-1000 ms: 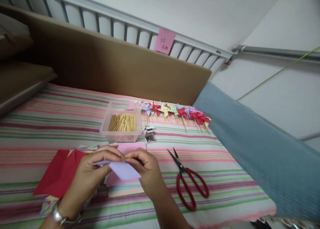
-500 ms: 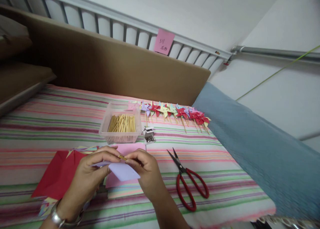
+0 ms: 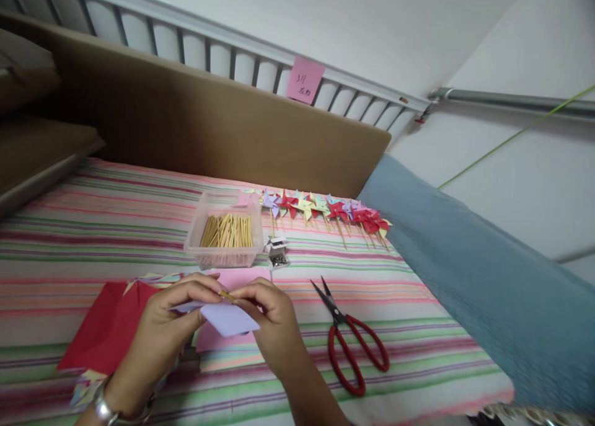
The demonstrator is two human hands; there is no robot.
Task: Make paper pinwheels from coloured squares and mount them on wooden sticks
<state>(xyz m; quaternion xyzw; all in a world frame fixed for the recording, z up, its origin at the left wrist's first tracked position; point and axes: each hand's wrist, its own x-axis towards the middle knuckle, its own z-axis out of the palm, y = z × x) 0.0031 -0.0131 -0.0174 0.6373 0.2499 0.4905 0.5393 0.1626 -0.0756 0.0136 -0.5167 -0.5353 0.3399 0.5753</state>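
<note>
Both hands meet over the near part of the table. My left hand (image 3: 174, 314) is closed on a folded lavender paper pinwheel (image 3: 227, 319), one flap of which points toward me. Between the thumb and fingers of my right hand (image 3: 267, 311) is the end of a short wooden stick (image 3: 227, 296), held against the paper. Fingers hide where stick and paper meet. Beneath the hands lies a stack of pink paper (image 3: 251, 278) with other pale colours under it. Red paper (image 3: 105, 327) lies beside my left wrist, over several multicoloured pieces.
A clear plastic box (image 3: 227, 257) of wooden sticks stands beyond the hands, with a small box of metal pins (image 3: 279, 260) beside it. Red-handled scissors (image 3: 346, 333) lie half open at right. Finished pinwheels (image 3: 334, 210) line the back, before a cardboard panel (image 3: 232, 128).
Both hands stay in nearly the same place, still pinching the stick and the paper. The lavender flap has shifted very slightly to the left.
</note>
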